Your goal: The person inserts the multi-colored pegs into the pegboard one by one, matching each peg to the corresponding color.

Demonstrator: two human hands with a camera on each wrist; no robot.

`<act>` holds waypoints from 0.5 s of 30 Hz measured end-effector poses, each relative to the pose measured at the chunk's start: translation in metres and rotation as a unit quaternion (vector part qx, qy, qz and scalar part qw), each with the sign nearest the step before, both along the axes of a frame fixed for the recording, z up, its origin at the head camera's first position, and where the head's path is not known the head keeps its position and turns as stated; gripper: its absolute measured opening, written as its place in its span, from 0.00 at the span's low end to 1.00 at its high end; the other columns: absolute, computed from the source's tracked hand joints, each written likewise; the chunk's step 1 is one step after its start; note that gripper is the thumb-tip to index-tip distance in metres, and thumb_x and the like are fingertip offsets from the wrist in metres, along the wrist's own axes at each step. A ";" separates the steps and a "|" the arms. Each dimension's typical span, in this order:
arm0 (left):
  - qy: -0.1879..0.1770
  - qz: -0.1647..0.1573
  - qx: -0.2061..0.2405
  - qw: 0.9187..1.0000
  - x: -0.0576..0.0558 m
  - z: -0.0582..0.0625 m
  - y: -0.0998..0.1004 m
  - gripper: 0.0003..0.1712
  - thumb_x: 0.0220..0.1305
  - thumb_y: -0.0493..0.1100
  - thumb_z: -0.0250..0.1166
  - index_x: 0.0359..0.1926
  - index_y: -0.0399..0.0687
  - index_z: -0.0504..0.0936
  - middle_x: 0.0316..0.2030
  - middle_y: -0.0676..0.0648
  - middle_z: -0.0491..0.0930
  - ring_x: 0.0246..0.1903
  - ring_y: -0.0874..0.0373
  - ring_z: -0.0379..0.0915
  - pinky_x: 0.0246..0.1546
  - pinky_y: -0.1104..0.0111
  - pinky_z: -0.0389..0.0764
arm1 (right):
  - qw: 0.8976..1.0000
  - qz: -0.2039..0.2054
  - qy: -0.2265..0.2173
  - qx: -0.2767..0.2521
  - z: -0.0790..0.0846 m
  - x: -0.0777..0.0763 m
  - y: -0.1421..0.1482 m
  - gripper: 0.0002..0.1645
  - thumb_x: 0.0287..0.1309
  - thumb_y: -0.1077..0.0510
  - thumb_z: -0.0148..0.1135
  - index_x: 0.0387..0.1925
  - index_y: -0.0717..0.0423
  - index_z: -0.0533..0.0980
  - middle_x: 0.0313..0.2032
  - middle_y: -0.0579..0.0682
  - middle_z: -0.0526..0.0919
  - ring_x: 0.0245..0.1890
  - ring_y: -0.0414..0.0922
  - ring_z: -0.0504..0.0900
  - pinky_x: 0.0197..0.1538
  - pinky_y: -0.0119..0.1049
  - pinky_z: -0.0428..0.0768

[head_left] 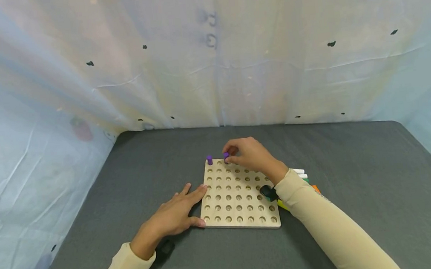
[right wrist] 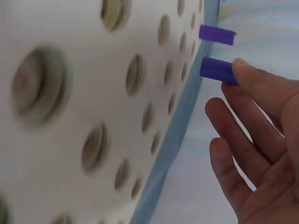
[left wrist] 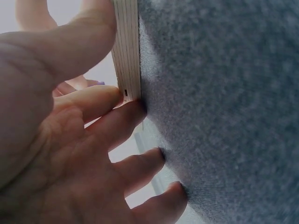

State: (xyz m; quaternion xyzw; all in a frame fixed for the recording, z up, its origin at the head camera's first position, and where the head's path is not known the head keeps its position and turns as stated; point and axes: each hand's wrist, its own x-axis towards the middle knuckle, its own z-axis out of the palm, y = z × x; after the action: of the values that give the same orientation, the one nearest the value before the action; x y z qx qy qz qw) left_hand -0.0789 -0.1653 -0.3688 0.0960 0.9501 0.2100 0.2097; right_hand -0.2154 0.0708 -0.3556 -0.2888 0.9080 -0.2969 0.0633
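A right hand (head_left: 252, 153) pinches one purple peg (right wrist: 217, 69) between thumb and forefinger near 11 o'clock on a single wooden board (head_left: 233, 192); whether it is seated cannot be told. A second peg (head_left: 210, 160), also purple, stands at the corner between 10 and 11. At 8 o'clock, a left hand (head_left: 174, 215), fingers spread, touches the edge. Two white sticks (head_left: 298, 171) lie toward 3.

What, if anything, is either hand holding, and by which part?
The right hand pinches a purple cylindrical peg by its end farther from the pale wooden holed board; the left hand only touches that board's edge.
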 end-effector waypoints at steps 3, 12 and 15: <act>0.004 0.001 0.000 1.000 0.000 0.000 0.000 0.55 0.53 0.56 0.73 0.78 0.68 0.54 0.77 0.57 0.53 0.78 0.40 0.41 0.61 0.24 0.52 | 1.000 -0.002 -0.003 0.002 -0.002 -0.001 -0.010 0.16 0.61 0.53 0.69 0.50 0.50 0.82 0.42 0.46 0.88 0.44 0.43 0.86 0.50 0.44 0.82; 0.002 0.005 0.005 1.000 0.003 -0.001 0.000 0.54 0.53 0.55 0.73 0.77 0.70 0.54 0.77 0.58 0.53 0.78 0.38 0.42 0.60 0.23 0.52 | 1.000 0.000 0.016 0.018 -0.004 -0.001 -0.026 0.12 0.61 0.54 0.69 0.47 0.47 0.83 0.41 0.45 0.88 0.42 0.42 0.85 0.47 0.41 0.82; 0.004 0.003 0.003 1.000 0.003 -0.001 0.000 0.54 0.53 0.56 0.73 0.78 0.70 0.54 0.77 0.58 0.53 0.78 0.39 0.42 0.60 0.23 0.52 | 1.000 0.000 0.017 0.019 -0.005 -0.002 -0.025 0.12 0.61 0.54 0.69 0.46 0.48 0.83 0.40 0.45 0.88 0.40 0.42 0.85 0.46 0.40 0.82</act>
State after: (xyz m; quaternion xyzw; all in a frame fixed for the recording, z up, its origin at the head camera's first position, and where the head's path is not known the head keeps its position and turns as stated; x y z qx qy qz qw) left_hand -0.0760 -0.1648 -0.3701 0.0947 0.9504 0.2135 0.2054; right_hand -0.2171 0.0461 -0.3608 -0.2928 0.9144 -0.2746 0.0530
